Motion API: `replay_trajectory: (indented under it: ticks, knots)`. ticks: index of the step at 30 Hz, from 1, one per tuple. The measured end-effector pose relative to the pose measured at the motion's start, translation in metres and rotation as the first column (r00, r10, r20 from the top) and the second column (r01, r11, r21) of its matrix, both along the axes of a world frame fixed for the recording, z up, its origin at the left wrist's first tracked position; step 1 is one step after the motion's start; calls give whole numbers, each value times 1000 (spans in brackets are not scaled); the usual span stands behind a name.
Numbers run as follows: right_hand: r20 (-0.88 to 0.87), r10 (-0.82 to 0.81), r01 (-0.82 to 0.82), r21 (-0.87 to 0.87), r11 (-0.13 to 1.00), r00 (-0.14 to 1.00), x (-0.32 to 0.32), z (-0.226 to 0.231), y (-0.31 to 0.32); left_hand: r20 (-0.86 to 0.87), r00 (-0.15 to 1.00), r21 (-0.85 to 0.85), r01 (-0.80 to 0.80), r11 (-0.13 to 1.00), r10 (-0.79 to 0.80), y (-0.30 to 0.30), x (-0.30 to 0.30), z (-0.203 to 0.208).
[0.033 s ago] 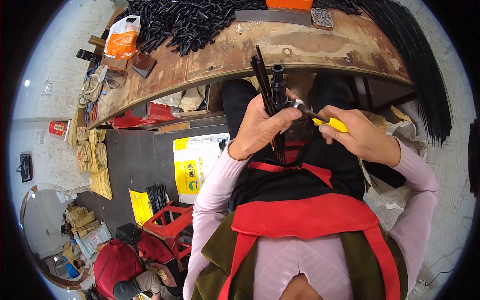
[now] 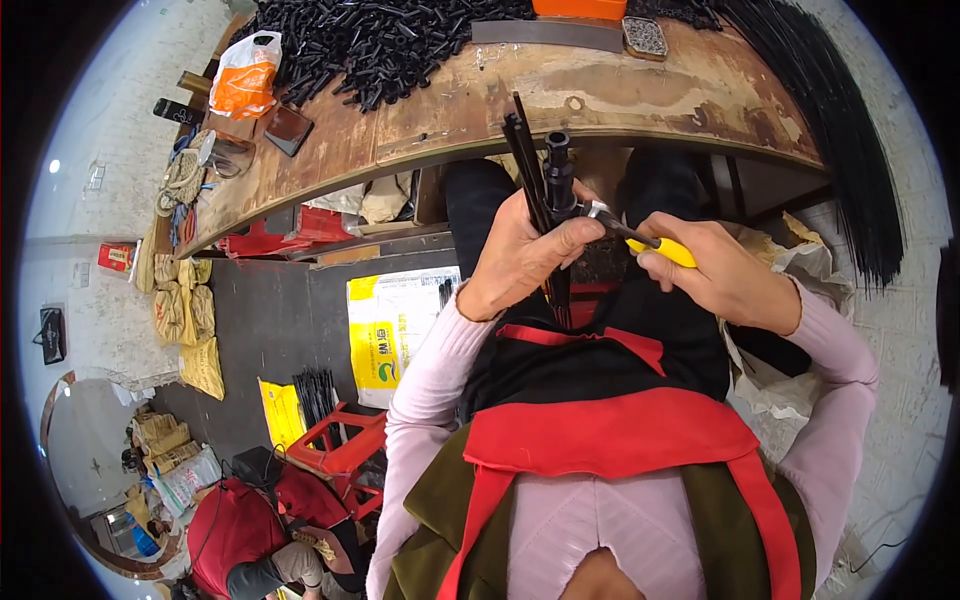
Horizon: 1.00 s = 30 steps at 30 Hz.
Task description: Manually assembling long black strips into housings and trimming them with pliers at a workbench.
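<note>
My left hand [image 2: 520, 258] is closed round a bundle of thin black rods [image 2: 525, 150] and a stepped black tubular fitting [image 2: 560, 172], which stands upright with its round open end facing up. In my right hand [image 2: 705, 268], the fingers are wrapped round a yellow-handled hand tool [image 2: 676, 251] with a dark shaft. Its shaft points left to the fitting's lower part, beside my left thumb. A small silvery piece shows there; I cannot tell whether it belongs to the tool or the fitting. Both hands are above my lap, in front of the bench.
The wooden bench [image 2: 620, 95] carries a heap of black fittings [image 2: 370, 45], a grey metal strip [image 2: 545, 36], a tin of small metal pieces [image 2: 644, 38] and an orange-white bag [image 2: 245, 78]. Long black rods [image 2: 830, 120] hang off its right end. A person in red [image 2: 240, 535] bends at lower left.
</note>
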State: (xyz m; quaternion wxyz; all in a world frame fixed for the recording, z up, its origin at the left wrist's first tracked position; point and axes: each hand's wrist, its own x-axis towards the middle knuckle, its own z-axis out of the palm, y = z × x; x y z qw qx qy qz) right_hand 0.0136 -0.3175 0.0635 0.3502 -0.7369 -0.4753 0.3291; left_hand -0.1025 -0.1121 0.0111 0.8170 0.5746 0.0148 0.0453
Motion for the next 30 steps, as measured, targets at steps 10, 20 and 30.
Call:
replay_trajectory:
  ticks: [10,20,30]
  knots:
    - [-288,36,-88,-170,982,957,12,-2,0,-21,1000,146,18,989,-15,3,2,4]
    - [689,-331,228,240,944,645,230,-61,63,-145,973,13,-179,984,179,30,63,-25]
    - [703,-328,268,199,943,631,269,-62,87,-195,968,-57,-171,984,157,33,77,-30]
